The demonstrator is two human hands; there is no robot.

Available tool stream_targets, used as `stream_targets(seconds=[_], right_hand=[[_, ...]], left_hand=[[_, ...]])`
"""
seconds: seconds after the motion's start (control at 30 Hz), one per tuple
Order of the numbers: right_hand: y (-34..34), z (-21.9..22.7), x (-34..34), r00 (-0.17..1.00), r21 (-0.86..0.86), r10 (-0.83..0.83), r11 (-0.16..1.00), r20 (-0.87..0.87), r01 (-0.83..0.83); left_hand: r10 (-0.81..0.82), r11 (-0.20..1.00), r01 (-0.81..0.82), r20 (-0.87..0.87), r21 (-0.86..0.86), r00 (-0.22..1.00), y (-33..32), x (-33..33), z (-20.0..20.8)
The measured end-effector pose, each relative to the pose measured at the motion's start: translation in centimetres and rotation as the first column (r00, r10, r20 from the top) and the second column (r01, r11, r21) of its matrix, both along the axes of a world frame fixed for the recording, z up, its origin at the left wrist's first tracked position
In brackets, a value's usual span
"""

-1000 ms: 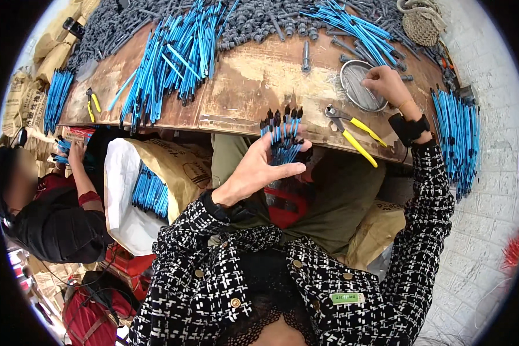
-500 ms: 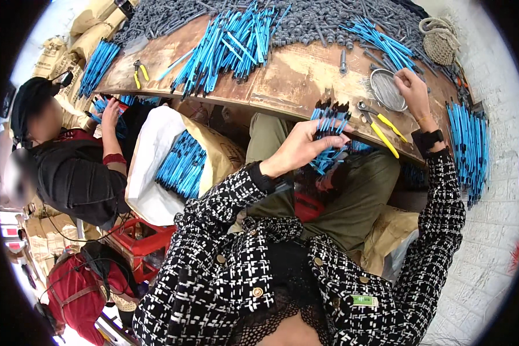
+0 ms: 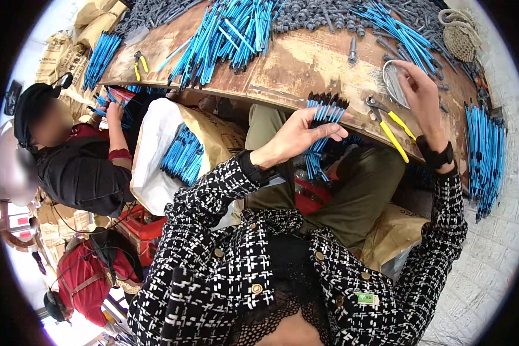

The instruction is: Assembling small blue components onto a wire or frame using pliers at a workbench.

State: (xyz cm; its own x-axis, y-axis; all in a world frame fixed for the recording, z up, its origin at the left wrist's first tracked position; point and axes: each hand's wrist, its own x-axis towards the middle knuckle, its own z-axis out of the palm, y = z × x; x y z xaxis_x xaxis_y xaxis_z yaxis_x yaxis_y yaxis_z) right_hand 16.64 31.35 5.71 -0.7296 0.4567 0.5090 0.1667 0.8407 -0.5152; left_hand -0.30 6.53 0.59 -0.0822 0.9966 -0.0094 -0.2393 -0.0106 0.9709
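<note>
My left hand [image 3: 303, 131] is closed round a bundle of thin blue sticks [image 3: 323, 118] with black ends, held upright just off the table's front edge. The black ends point up, and the lower blue ends fan out below my fingers. At the right of the table, my right hand [image 3: 419, 92] reaches over a shallow round dish [image 3: 388, 81] with a pale rim. Its index finger stretches across the rim with the thumb apart, and I see nothing held. Yellow-handled pliers [image 3: 391, 124] lie between my hands near the edge.
Blue sticks lie in a large pile [image 3: 228, 40] and a smaller one [image 3: 395, 34]. Grey bolt-like parts [image 3: 323, 17] cover the back. An open sack [image 3: 147, 161] of sticks stands left, beside a co-worker [image 3: 75, 155] handling sticks. More sticks [image 3: 484, 155] stand by the wall.
My right hand has shifted over the dish, and its fingers have spread. The bundle in my left hand has turned more upright. The view has shifted slightly.
</note>
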Motion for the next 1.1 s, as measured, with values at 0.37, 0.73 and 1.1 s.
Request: stream_targets(seconds=[0.37, 0.73, 1.1], right_hand=[[-13.9, -1.3, 3.1, 0.953, -0.229, 0.256, 0.949, 0.164, -0.215], [-16.6, -1.0, 2.8, 0.926, -0.328, 0.280, 0.925, 0.254, -0.190], [-16.6, -0.2, 3.1, 0.918, -0.153, 0.257, 0.964, 0.302, -0.219]], left_hand=[[-0.005, 0.963, 0.051, 0.172, -0.266, 0.985, -4.1, 2.8, -2.3], [0.018, 0.959, 0.058, 0.265, -0.278, 0.964, -5.6, 2.9, -2.6], [-0.046, 0.961, 0.114, 0.261, -0.253, 0.964, -5.8, 2.8, -2.4]])
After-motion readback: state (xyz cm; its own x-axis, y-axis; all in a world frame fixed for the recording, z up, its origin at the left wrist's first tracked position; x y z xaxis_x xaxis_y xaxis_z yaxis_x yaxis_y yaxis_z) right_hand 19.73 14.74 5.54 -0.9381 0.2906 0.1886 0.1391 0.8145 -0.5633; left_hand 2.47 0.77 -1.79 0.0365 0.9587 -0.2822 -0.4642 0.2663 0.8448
